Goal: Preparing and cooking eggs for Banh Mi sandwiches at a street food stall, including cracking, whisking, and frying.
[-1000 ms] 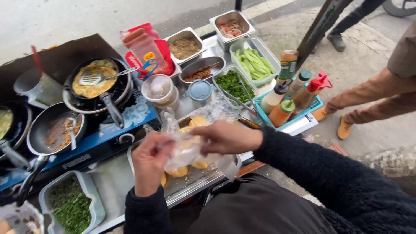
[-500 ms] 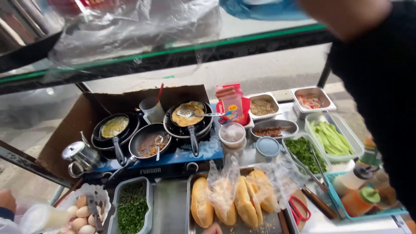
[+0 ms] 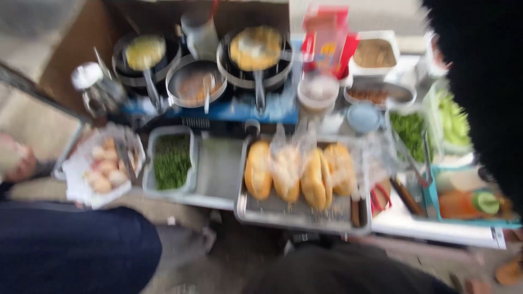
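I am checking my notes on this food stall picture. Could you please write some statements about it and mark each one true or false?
1. Bread rolls lie on a metal tray. True.
2. The tray of chopped green herbs stands right of the rolls. False: it stands left of them.
3. Three pans sit on the blue stove. True.
4. The eggs lie in a frying pan. False: they rest on white paper in a small tray.
5. The person's dark sleeve covers the upper right corner. True.
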